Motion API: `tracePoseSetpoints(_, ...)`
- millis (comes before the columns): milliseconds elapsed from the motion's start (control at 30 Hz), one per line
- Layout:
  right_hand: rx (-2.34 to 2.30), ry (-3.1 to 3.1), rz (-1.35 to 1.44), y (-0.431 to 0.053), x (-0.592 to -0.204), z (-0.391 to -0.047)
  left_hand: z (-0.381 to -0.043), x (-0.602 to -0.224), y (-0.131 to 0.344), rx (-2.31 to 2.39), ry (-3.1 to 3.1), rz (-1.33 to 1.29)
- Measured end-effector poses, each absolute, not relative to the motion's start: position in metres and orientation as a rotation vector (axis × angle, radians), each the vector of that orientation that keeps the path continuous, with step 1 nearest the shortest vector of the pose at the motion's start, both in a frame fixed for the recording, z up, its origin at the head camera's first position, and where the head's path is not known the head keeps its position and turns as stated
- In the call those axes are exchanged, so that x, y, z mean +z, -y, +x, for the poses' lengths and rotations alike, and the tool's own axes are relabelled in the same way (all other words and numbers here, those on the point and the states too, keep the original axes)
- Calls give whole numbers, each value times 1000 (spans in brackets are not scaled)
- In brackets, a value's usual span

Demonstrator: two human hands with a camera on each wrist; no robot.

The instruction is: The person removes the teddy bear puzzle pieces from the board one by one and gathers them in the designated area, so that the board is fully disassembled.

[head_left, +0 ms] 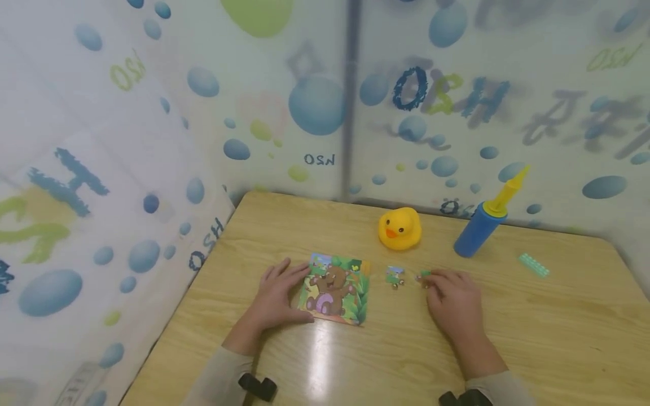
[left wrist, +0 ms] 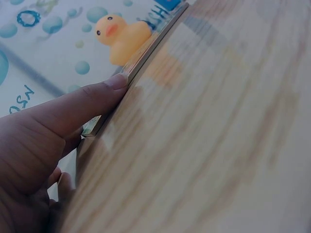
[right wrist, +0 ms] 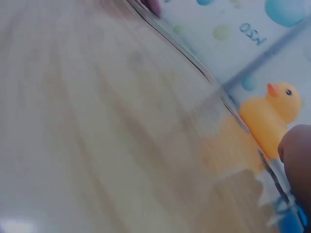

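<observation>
A square jigsaw puzzle [head_left: 332, 290] with a brown bear on it lies flat on the wooden table. My left hand [head_left: 276, 296] rests around its left side, fingers spread and fairly straight. In the left wrist view, the thumb [left wrist: 92, 102] touches the puzzle's thin near edge. Right of the puzzle lies a loose jigsaw piece [head_left: 394, 276]. Farther right, my right hand [head_left: 454, 301] pinches another small jigsaw piece [head_left: 422, 274] at its fingertips, close over the table. The fingers partly cover that piece. Only part of this hand [right wrist: 297, 165] shows in the right wrist view.
A yellow rubber duck [head_left: 399, 228] sits behind the loose piece. To its right stands a blue hand pump [head_left: 476, 231] with a yellow nozzle. A mint-green toy brick [head_left: 534, 264] lies at the right. Patterned curtains [head_left: 284, 141] hang behind the table [head_left: 396, 361].
</observation>
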State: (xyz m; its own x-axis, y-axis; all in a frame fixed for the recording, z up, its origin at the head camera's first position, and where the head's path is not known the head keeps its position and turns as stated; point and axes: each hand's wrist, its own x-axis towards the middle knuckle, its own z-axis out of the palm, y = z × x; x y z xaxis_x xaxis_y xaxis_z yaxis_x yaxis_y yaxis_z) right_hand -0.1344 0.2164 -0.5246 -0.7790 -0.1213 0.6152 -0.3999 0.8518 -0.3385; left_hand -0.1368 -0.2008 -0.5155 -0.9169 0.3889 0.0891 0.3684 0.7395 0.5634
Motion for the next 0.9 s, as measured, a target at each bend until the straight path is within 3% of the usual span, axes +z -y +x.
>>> tracePoseSetpoints(267, 710, 2439, 495, -163, -530, -138, -137, -512, 202, 949, -2883, 636)
tracePoseSetpoints(567, 753, 2707, 385, -110, -522, -139, -136, -516, 200, 944, -2887, 642)
tracePoseSetpoints(900, 764, 2834, 262, -87, -520, -152, -138, -517, 202, 915, -2904, 648)
